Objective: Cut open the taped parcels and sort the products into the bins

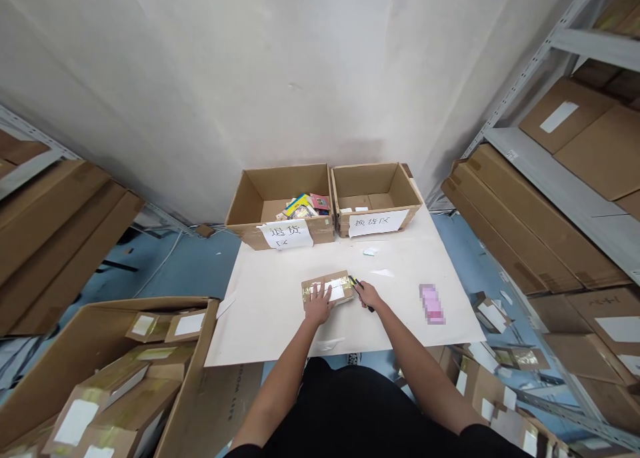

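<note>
A small taped cardboard parcel [336,283] with a white label lies in the middle of the white table [270,311]. My left hand [319,305] rests flat on its near left part, fingers spread. My right hand [369,294] is closed round a black and yellow utility knife [358,287], whose tip sits at the parcel's right edge.
Two open labelled cartons stand at the table's far edge: the left carton [250,208] holds colourful items, the right carton [400,191] white ones. A blurred pink object [432,303] lies at the right. A big box of parcels [110,378] stands near left. Shelves of cartons flank both sides.
</note>
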### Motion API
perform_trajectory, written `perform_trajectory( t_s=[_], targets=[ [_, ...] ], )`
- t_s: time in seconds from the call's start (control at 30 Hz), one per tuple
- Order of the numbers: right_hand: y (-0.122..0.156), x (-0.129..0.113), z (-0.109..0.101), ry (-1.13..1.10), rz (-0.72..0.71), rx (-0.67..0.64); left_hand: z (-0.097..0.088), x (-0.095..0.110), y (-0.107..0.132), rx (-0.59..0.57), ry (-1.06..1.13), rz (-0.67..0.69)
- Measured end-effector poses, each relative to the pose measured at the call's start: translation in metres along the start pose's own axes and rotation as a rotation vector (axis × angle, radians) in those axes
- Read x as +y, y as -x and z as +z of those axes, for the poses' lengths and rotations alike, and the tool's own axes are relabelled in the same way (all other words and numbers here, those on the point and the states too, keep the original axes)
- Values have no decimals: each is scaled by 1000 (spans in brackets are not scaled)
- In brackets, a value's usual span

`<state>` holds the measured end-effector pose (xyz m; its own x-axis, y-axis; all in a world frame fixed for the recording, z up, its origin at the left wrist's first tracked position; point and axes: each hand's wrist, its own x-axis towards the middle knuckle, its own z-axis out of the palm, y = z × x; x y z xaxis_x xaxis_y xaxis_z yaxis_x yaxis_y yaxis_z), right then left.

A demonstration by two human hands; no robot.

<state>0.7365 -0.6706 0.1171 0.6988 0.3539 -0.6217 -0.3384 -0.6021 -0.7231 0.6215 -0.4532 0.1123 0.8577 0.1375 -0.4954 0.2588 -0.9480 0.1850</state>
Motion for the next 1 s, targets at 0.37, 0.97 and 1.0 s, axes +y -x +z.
perform_trajectory(
  t_s=[0.37, 0.97, 1.0],
  targets=[
    [15, -7, 6, 226, 78, 95, 6, 6, 2, 52, -12, -36],
    [30, 21, 57, 17, 103, 311, -47, -23, -6, 101, 17, -75],
    [24, 15, 64, 57, 96, 318, -49, -26, -5, 89, 2, -94]
  ],
)
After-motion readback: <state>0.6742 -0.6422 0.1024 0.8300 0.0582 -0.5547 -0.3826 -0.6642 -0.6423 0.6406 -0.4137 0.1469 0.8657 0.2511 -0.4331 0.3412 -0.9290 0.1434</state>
